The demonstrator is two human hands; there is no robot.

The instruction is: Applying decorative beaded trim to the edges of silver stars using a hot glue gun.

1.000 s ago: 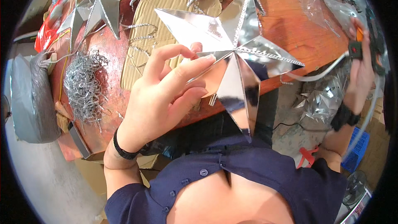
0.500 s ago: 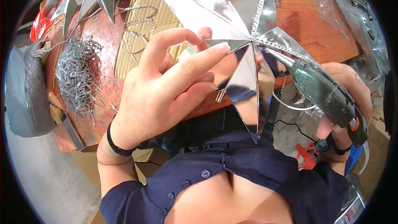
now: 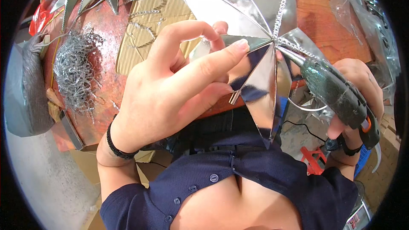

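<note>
Tinsel tangle [image 3: 76,74] on red table [image 3: 328,25]; cardboard sheet [image 3: 145,30]; grey bundle [image 3: 23,93] at left.

A single view — a wide fisheye camera worn on the head — looks steeply down the person's chest at the work held close below. The left hand [image 3: 170,89] and the folded mirror-silver star [image 3: 255,59] fill the middle, very near the lens; the right hand [image 3: 358,98] sits at the right rim. Beyond them the reddish wooden tabletop [image 3: 332,21] bends toward the dark circular edge.
</note>
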